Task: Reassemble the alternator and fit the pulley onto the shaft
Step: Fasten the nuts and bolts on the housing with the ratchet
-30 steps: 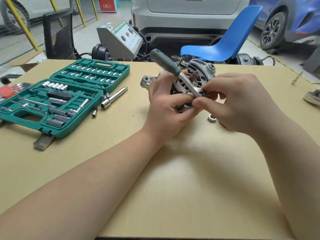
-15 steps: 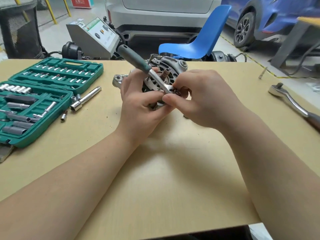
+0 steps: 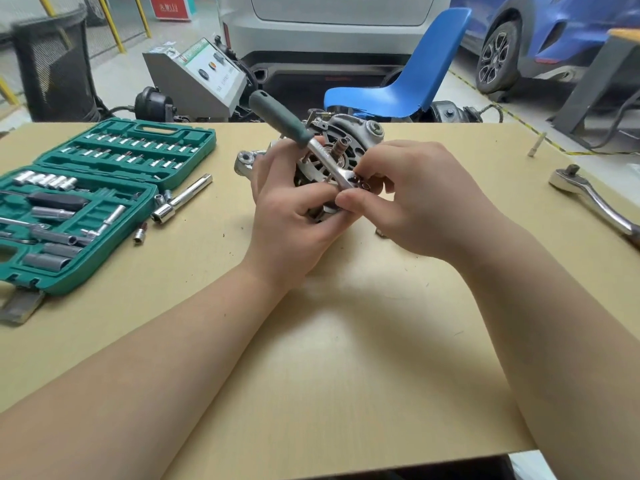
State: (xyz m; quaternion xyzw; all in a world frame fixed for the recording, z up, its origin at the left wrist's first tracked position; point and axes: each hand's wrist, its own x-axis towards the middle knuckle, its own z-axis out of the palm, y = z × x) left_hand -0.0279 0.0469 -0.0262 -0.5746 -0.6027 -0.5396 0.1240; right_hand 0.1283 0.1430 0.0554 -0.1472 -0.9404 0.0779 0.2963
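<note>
Meanwhile little has changed over the last second: the view has swung left and back, bringing a big ratchet (image 3: 595, 199) into sight at the table's (image 3: 346, 358) right edge, but both hands keep their places at the alternator (image 3: 341, 147) in the middle of the table. The left hand (image 3: 294, 209) is curled around the near side of the housing, steadying it. The right hand (image 3: 412, 199) pinches the head of the green-handled ratchet (image 3: 294, 124), whose handle sticks up and to the left across the alternator's face. That likely means a housing bolt is being seated, so reassembly continues. The bare shaft (image 3: 340, 147) shows no pulley yet. The open socket set (image 3: 86, 202) lies well to the left.
</note>
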